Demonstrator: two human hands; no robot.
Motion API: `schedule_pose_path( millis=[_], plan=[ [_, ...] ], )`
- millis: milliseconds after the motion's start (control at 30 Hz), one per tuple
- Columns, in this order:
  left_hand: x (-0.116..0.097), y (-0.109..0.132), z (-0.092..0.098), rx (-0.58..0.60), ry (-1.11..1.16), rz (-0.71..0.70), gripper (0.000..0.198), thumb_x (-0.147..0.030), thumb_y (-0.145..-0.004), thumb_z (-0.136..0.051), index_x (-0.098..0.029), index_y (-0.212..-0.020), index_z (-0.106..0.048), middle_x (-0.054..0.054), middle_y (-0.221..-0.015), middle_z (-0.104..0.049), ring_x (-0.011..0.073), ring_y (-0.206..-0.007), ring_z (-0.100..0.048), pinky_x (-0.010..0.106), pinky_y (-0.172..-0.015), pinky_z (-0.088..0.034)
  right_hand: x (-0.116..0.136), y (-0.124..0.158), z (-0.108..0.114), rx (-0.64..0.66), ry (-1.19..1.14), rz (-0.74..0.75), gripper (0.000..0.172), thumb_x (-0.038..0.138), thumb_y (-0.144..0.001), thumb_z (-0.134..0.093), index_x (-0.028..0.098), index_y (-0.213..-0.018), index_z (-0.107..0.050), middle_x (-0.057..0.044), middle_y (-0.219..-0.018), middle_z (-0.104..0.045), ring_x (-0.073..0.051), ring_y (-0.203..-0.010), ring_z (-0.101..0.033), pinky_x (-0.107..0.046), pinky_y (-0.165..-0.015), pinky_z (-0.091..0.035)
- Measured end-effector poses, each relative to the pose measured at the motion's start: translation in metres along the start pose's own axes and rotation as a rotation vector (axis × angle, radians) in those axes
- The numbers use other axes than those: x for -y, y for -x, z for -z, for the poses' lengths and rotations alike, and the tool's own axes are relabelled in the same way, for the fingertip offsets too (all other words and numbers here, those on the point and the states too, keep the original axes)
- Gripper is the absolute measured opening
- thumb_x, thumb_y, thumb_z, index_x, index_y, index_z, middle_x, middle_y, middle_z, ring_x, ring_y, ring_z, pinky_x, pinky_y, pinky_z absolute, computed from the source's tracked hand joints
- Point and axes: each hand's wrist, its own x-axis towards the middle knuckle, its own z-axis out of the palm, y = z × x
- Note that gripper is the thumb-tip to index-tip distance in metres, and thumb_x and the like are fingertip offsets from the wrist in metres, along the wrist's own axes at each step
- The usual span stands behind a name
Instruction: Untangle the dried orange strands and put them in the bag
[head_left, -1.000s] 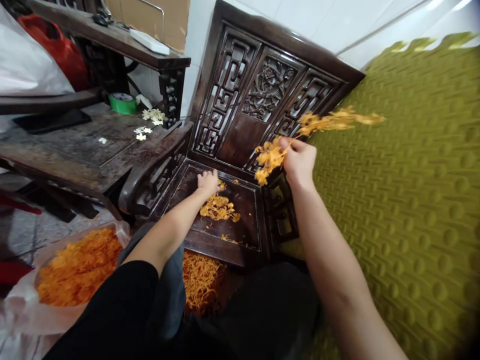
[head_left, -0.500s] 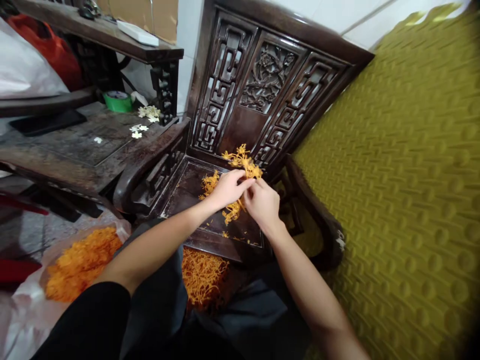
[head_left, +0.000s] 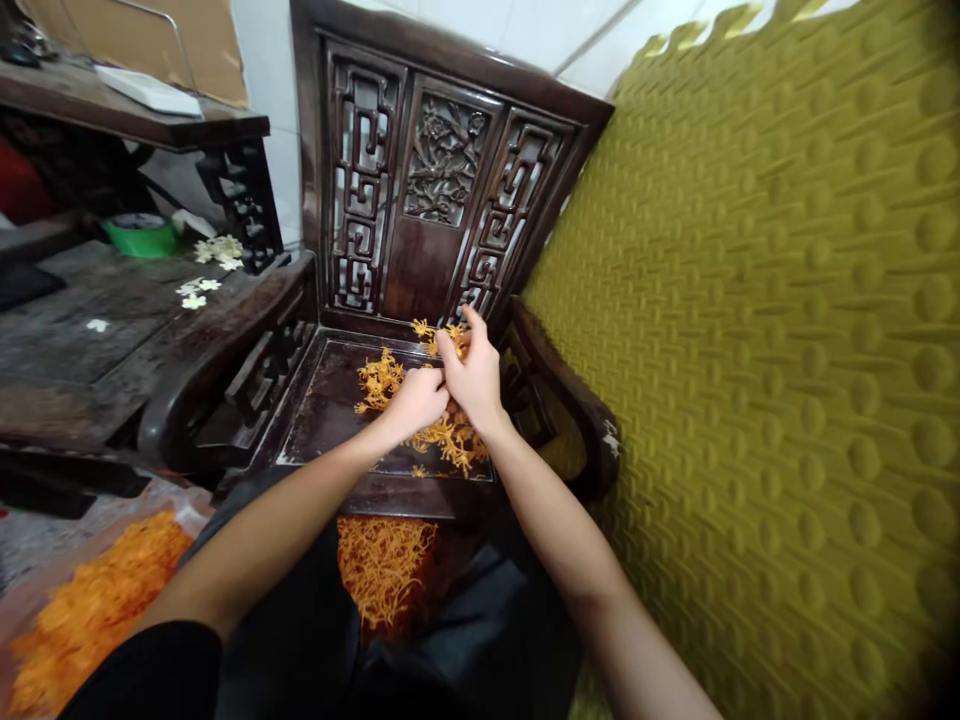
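My left hand is closed, its fingertips meeting my right hand over the seat of a dark carved wooden chair. My right hand has its thumb and index finger raised and apart, while its other fingers curl in. Between and behind the hands are orange branched plastic pieces, partly hidden by the fingers. More orange pieces lie on the seat, one clump left of the hands and another clump below them. What the curled fingertips grip is mostly covered.
A heap of thin orange strands sits below the seat, between the legs. At lower left is a bag of orange pieces. The wooden bench holds green tape and pale flower-shaped pieces. A yellow-green textured mat stands at right.
The view has swung right, so everything sits farther left. My right index finger and thumb have spread upward, and the orange cluster above the hands sits lower, more behind the fingers.
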Motion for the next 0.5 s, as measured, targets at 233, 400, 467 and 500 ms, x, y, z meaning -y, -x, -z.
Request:
schedule_pose_path(
  millis=[233, 400, 467, 500],
  plan=[
    [-0.012, 0.002, -0.006, 0.026, -0.077, -0.072, 0.033, -0.029, -0.091, -0.054, -0.015, -0.069, -0.073, 0.003, -0.062, -0.068, 0.0150, -0.058, -0.059, 0.027, -0.062, -0.041, -0.038, -0.022, 0.007, 0.013, 0.027, -0.165, 0.055, 0.058, -0.097, -0.047, 0.016, -0.066, -0.063, -0.001, -0.061, -0.060, -0.013, -0.058, -0.050, -0.027, -0.061, -0.035],
    [-0.022, -0.003, 0.000, 0.037, 0.015, 0.135, 0.030, -0.031, -0.086, -0.060, -0.014, -0.064, -0.072, -0.002, -0.046, -0.054, 0.0123, -0.046, -0.047, 0.027, -0.053, -0.034, -0.057, -0.046, -0.013, 0.102, -0.090, -0.348, 0.053, 0.057, -0.093, -0.053, 0.016, -0.060, -0.060, 0.002, -0.049, -0.049, -0.011, -0.054, -0.044, -0.026, -0.054, -0.029],
    [-0.025, 0.003, 0.004, 0.124, 0.111, 0.207, 0.028, -0.033, -0.083, -0.063, -0.014, -0.064, -0.072, -0.003, -0.043, -0.050, 0.0110, -0.041, -0.042, 0.026, -0.048, -0.031, -0.064, -0.061, -0.014, 0.070, -0.255, -0.508, 0.050, 0.057, -0.089, -0.060, 0.018, -0.059, -0.054, 0.004, -0.045, -0.044, -0.010, -0.049, -0.039, -0.024, -0.049, -0.026],
    [-0.026, 0.007, 0.007, 0.194, 0.161, 0.222, 0.028, -0.034, -0.083, -0.064, -0.014, -0.066, -0.072, -0.003, -0.043, -0.050, 0.0105, -0.039, -0.040, 0.026, -0.046, -0.029, -0.068, -0.069, -0.011, 0.049, -0.350, -0.603, 0.049, 0.058, -0.088, -0.062, 0.020, -0.060, -0.049, 0.006, -0.044, -0.040, -0.009, -0.046, -0.036, -0.024, -0.046, -0.024]
  ],
)
